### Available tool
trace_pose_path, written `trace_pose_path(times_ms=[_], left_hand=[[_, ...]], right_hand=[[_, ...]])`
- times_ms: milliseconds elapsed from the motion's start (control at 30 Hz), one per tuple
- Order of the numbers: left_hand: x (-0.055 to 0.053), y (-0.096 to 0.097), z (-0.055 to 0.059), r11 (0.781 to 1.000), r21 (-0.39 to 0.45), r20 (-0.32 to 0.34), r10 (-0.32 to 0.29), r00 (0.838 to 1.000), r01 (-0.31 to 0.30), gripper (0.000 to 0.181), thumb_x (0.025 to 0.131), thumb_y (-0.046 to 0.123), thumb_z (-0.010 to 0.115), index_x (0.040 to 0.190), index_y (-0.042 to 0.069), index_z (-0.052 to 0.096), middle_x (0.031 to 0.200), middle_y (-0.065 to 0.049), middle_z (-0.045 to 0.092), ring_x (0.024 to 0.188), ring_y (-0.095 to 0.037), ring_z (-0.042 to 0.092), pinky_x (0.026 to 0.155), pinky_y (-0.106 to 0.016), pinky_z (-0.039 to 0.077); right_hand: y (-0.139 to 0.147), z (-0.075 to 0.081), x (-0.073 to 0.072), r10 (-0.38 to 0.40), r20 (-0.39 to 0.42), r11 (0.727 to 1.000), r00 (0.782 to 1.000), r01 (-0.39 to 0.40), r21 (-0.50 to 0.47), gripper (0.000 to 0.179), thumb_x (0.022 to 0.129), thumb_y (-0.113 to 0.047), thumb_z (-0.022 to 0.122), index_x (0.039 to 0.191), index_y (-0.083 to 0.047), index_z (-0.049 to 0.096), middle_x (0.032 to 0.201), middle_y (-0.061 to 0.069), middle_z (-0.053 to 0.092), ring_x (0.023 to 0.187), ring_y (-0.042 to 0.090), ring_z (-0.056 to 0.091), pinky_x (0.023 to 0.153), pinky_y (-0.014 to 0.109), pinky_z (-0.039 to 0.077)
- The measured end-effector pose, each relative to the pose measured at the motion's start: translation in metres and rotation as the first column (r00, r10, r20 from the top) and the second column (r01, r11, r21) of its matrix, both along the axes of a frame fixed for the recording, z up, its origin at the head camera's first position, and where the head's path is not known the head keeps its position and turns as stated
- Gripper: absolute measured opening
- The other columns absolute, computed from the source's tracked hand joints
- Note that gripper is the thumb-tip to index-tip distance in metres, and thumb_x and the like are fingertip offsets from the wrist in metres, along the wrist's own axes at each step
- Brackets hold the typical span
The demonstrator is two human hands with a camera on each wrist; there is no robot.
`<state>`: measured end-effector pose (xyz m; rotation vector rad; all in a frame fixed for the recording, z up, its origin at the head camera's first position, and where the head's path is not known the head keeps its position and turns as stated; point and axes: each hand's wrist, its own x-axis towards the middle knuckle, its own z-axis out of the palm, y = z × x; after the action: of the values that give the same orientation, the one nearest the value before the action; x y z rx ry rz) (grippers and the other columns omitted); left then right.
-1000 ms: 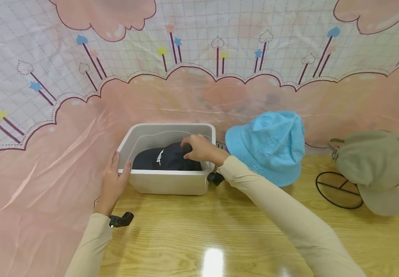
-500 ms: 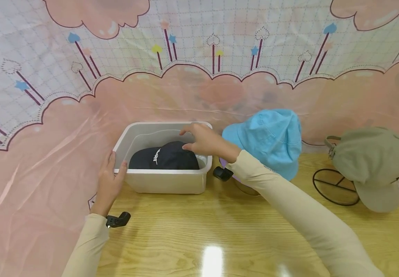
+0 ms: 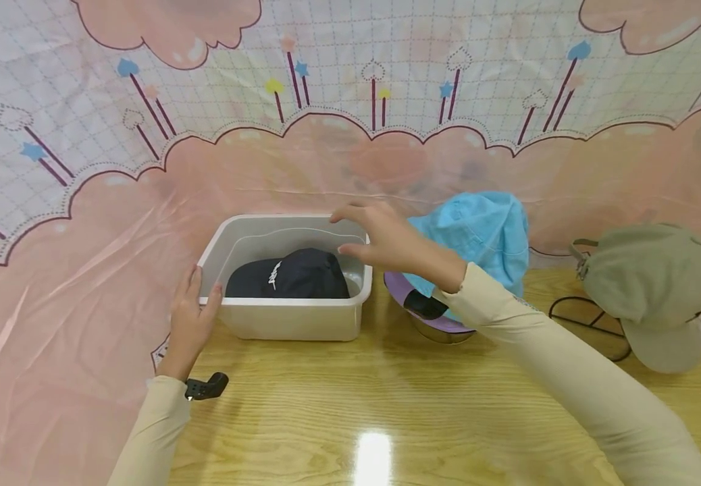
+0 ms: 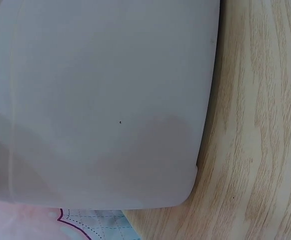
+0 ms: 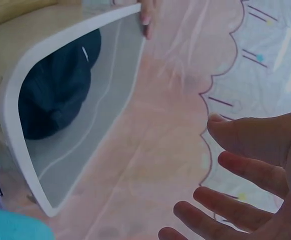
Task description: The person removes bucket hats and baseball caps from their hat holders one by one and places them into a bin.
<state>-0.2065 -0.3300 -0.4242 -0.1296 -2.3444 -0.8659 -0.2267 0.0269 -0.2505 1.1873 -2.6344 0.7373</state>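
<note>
The right hand [image 3: 396, 239] is raised beside and above the right rim of an off-white plastic bin [image 3: 296, 318], apart from it, with the forearm reached in from the lower right. Its fingers [image 5: 235, 206] are loosely spread and the thumb is held well away from them. The left hand [image 3: 190, 320] is laid against the bin's left front corner, its fingers nearly straight along the outer wall and its thumb set apart near the front rim. A black baseball cap [image 3: 310, 266] with white lettering is contained in the bin, its brim pointed left.

The cap's lower part is hidden by the front wall. In the left wrist view, the hand is cut off to a single fingertip at the lower left. A light-blue bucket hat [image 3: 478, 226] is partly covered by the right forearm; a purple brim [image 3: 396, 287] is seen below it, and what is beneath cannot be made out clearly.

The bin is placed close to the printed backdrop [image 3: 302, 169], and a narrow gap is left between bin and purple brim. A broad stretch of wooden surface [image 3: 277, 405] is seen in front. Farther right, an olive cap [image 3: 654, 277] is positioned by a black wire stand [image 3: 595, 326].
</note>
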Motion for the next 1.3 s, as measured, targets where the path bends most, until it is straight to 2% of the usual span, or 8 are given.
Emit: trace_pose_path(times_ms=[200,400,533,867,1133,1300], left_hand=[[0.003,0.001,0.001,1.0,0.012,0.031,-0.009,0.999,0.009,0.06,0.095,0.026,0.051,0.139,-0.011,0.036,0.147,-0.025,0.032,0.134,-0.043,0.028,0.107,-0.056,0.023],[0.004,0.001,0.005,1.0,0.008,0.006,-0.019,1.0,0.019,0.06,0.093,0.024,0.054,0.138,-0.012,0.037,0.145,-0.026,0.034,0.132,-0.044,0.032,0.106,-0.055,0.026],[0.005,0.001,0.006,1.0,0.007,-0.013,-0.02,1.0,0.02,0.059,0.092,0.021,0.057,0.136,-0.013,0.039,0.143,-0.027,0.036,0.131,-0.044,0.034,0.105,-0.056,0.028],[0.008,0.005,0.01,0.999,0.016,0.073,-0.036,0.997,0.035,0.062,0.095,0.025,0.051,0.141,-0.012,0.031,0.147,-0.028,0.029,0.135,-0.044,0.026,0.109,-0.054,0.021],[0.01,0.006,0.01,1.0,-0.001,0.078,-0.03,0.997,0.03,0.061,0.097,0.025,0.049,0.142,-0.012,0.029,0.148,-0.028,0.026,0.136,-0.044,0.024,0.11,-0.054,0.019],[0.011,0.005,0.009,1.0,0.001,0.072,-0.028,0.997,0.028,0.061,0.097,0.025,0.048,0.142,-0.012,0.03,0.148,-0.028,0.027,0.136,-0.044,0.025,0.11,-0.053,0.019]], right_hand=[[0.023,0.012,0.011,-0.021,-0.025,1.0,0.999,0.021,-0.003,0.04,0.086,-0.018,0.069,0.124,-0.009,0.059,0.132,0.009,0.052,0.124,0.028,0.046,0.1,0.045,0.038],[0.045,0.02,0.019,-0.051,-0.044,0.999,0.998,0.05,-0.022,0.039,0.086,-0.018,0.069,0.124,-0.009,0.06,0.131,0.009,0.053,0.123,0.026,0.047,0.097,0.043,0.041],[0.059,0.022,0.023,-0.061,-0.054,0.997,0.997,0.059,-0.04,0.039,0.086,-0.016,0.069,0.123,-0.007,0.06,0.13,0.009,0.054,0.124,0.026,0.046,0.098,0.044,0.04],[0.098,0.031,0.025,-0.135,-0.094,0.989,0.986,0.128,-0.08,0.042,0.083,-0.012,0.073,0.122,-0.005,0.06,0.131,0.013,0.053,0.123,0.032,0.046,0.097,0.05,0.04],[0.126,0.034,0.029,-0.188,-0.119,0.982,0.975,0.185,-0.033,0.043,0.083,-0.013,0.072,0.123,-0.005,0.06,0.131,0.016,0.05,0.123,0.035,0.044,0.097,0.055,0.036],[0.138,0.032,0.034,-0.208,-0.139,0.978,0.968,0.204,-0.042,0.043,0.082,-0.013,0.073,0.123,-0.005,0.06,0.129,0.016,0.052,0.123,0.036,0.044,0.096,0.056,0.037]])
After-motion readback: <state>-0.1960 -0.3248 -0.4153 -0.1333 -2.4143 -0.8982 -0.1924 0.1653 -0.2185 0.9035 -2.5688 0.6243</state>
